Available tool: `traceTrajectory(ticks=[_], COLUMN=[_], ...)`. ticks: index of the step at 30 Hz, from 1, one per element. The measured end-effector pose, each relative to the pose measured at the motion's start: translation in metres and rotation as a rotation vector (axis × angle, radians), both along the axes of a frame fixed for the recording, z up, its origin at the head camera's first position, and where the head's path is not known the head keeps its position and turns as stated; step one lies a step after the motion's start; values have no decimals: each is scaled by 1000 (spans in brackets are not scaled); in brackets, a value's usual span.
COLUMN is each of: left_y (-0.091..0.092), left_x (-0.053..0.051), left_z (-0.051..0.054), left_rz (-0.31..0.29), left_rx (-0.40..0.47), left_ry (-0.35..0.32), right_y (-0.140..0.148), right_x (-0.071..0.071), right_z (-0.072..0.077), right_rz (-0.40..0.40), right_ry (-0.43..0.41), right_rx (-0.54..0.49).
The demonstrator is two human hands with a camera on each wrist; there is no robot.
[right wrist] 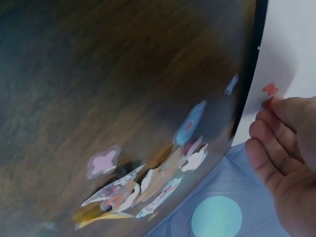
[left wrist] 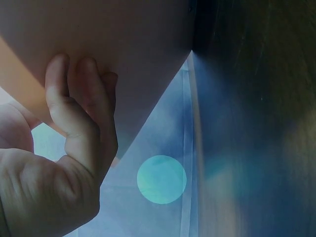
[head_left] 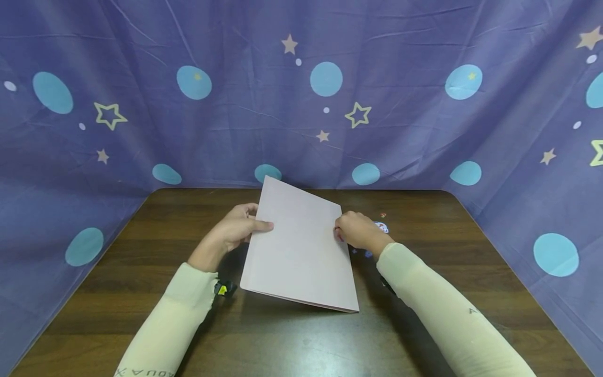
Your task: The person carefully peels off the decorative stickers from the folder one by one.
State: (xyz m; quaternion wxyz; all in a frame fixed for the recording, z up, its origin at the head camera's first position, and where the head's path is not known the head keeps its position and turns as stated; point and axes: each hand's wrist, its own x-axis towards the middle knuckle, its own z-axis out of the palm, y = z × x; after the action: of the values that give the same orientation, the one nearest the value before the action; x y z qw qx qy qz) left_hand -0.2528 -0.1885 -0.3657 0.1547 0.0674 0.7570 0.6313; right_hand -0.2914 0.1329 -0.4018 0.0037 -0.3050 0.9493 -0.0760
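A white folded card, like a thin folder [head_left: 301,251], stands tilted above the table; layered edges show along its bottom. My left hand [head_left: 240,226] grips its left edge, thumb on the front; in the left wrist view the fingers [left wrist: 81,98] lie against its back. At its right edge is my right hand [head_left: 360,230]. In the right wrist view, the right thumb and forefinger pinch a tiny red and green sticker [right wrist: 267,103] against the white surface. Just above the fingertips a small red bow-shaped sticker [right wrist: 270,89] shows on that surface.
A pile of loose cut-out stickers [right wrist: 160,177] lies on the brown wooden table [head_left: 141,262], right of the folder and partly hidden by the right hand. A pink flower-shaped sticker [right wrist: 103,161] lies beside the pile. A blue patterned curtain [head_left: 235,104] hangs behind the table.
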Motion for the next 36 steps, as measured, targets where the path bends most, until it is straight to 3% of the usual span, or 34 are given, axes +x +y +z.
traceTrajectory(ticks=[14, 24, 36], left_y=[0, 0, 0], left_x=[0, 1, 2], left_z=[1, 1, 3], left_rz=[7, 10, 9], left_rx=[5, 0, -1], left_ry=[-1, -1, -8], right_y=[-9, -5, 12], right_x=[3, -1, -7], right_z=[-1, 5, 9], right_rz=[-65, -82, -100], right_ry=[101, 35, 71], right_rx=[130, 97, 69])
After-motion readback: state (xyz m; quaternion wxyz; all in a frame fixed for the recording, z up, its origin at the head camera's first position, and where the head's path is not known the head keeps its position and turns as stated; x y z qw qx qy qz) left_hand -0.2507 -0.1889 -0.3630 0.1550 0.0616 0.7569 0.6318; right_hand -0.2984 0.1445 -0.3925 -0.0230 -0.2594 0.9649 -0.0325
